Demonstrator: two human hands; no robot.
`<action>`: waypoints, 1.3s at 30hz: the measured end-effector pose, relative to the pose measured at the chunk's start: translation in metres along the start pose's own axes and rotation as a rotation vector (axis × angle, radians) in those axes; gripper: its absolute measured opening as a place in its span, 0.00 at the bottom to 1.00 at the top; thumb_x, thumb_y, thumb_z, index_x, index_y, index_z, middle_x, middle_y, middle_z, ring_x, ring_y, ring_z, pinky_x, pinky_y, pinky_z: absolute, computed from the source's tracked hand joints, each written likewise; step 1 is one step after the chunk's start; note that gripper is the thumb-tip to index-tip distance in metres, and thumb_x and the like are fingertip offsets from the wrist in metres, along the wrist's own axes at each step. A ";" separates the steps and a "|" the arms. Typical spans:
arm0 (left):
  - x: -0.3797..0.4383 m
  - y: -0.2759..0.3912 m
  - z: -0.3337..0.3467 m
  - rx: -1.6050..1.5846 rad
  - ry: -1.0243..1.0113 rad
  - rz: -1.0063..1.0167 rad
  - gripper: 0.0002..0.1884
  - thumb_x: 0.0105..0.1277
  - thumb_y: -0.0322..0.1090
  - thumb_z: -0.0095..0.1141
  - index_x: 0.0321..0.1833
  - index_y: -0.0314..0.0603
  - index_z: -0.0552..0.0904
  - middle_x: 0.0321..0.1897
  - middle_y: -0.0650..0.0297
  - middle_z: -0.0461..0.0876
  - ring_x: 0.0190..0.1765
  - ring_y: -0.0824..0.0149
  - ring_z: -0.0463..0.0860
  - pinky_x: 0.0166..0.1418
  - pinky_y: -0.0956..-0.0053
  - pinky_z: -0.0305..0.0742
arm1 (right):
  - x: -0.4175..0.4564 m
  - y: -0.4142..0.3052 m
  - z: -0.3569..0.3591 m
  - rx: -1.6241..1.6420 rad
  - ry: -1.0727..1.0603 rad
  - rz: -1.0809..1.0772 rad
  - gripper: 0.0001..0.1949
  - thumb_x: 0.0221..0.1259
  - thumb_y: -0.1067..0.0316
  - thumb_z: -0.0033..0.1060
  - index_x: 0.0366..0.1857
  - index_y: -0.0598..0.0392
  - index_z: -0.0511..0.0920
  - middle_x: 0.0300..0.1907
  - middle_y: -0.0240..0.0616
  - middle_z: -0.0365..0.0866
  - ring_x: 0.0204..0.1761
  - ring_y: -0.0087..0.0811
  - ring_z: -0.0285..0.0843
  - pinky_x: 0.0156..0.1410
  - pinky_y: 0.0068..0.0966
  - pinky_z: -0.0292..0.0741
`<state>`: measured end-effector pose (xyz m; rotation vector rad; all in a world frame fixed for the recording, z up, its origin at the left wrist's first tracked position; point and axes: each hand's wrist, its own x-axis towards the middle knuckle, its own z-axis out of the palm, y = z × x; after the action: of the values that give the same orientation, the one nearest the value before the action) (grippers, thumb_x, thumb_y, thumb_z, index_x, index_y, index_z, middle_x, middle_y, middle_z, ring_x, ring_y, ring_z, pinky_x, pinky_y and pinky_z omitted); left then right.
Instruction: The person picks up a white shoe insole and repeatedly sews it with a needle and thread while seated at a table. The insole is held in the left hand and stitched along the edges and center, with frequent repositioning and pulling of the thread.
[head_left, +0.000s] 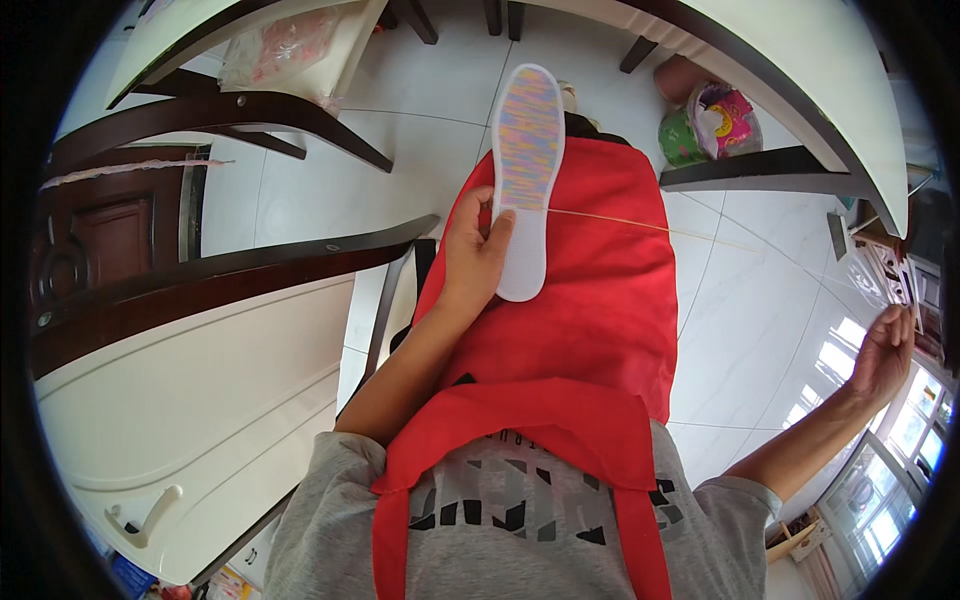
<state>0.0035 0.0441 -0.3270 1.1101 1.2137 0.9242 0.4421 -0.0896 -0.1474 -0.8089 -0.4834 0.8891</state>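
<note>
My left hand (476, 251) grips a white shoe insole (523, 259) by its lower edge, thumb on top. The insole's upper part bears multicoloured stitching in pink, yellow and blue; its lower part is plain white mesh. A pale yarn (607, 217) runs taut from the last stitched row out to the right, towards my right hand, and fades from sight against the floor. My right hand (885, 352) is raised far out at the right with its fingers curled; whether a needle is in them cannot be seen. A red apron (600, 300) covers my lap beneath the insole.
White tables (202, 390) with dark wooden edges stand at the left and the upper right (840, 90). A plastic bag (277, 49) lies at the upper left. A patterned bin (709, 127) stands on the tiled floor beside a dark table leg (750, 174). A multicoloured yarn strand (135, 169) hangs at the left.
</note>
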 end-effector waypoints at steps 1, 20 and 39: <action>0.000 -0.001 -0.001 0.009 0.010 0.009 0.12 0.66 0.29 0.48 0.51 0.37 0.68 0.41 0.64 0.73 0.37 0.77 0.74 0.41 0.84 0.70 | 0.001 -0.009 -0.009 -0.103 0.233 -0.261 0.12 0.61 0.82 0.39 0.19 0.57 0.58 0.18 0.31 0.52 0.19 0.23 0.50 0.58 0.37 0.74; -0.019 0.024 0.023 -0.123 -0.102 0.064 0.12 0.70 0.31 0.42 0.53 0.35 0.67 0.41 0.64 0.73 0.42 0.79 0.72 0.45 0.84 0.68 | -0.069 0.236 0.157 -0.938 -0.375 -0.028 0.08 0.56 0.80 0.50 0.37 0.58 0.78 0.35 0.36 0.74 0.39 0.27 0.71 0.46 0.21 0.70; -0.022 0.027 0.025 -0.150 -0.117 0.085 0.13 0.69 0.29 0.43 0.54 0.35 0.67 0.39 0.65 0.72 0.36 0.79 0.75 0.38 0.85 0.70 | -0.074 0.260 0.163 -1.040 -0.412 -0.050 0.19 0.43 0.81 0.57 0.43 0.56 0.72 0.26 0.32 0.75 0.34 0.30 0.72 0.62 0.35 0.63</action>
<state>0.0256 0.0255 -0.2951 1.0863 0.9930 0.9844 0.1644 0.0131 -0.2553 -1.5444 -1.3804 0.7268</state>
